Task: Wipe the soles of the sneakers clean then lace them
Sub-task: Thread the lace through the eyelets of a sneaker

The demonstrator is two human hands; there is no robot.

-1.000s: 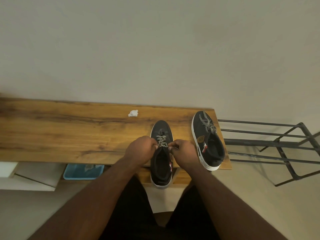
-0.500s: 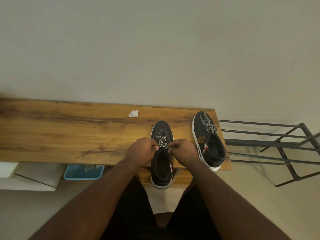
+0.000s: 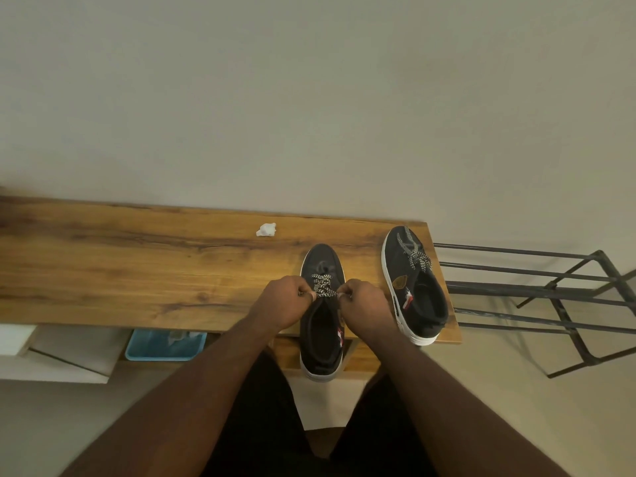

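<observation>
**Both hands pinching the lace across the near sneaker**

The near sneaker [image 3: 321, 325] lies on the worktop [image 3: 137, 270], toe pointing far, heel hanging over the near edge, its long axis running straight away from the person. The left hand [image 3: 280, 302] and right hand [image 3: 366, 302] flank it, each with fingers curled and pinching one end of the patterned lace [image 3: 322, 287], which spans crosswise between them, roughly at right angles to the shoe's length. Both hands sit equally close. Tightening likely means pulling outward, left and right. The second sneaker [image 3: 414, 284], already laced, rests to the right, near the worktop's end. A crumpled white wipe [image 3: 266, 229] lies further back.
</observation>
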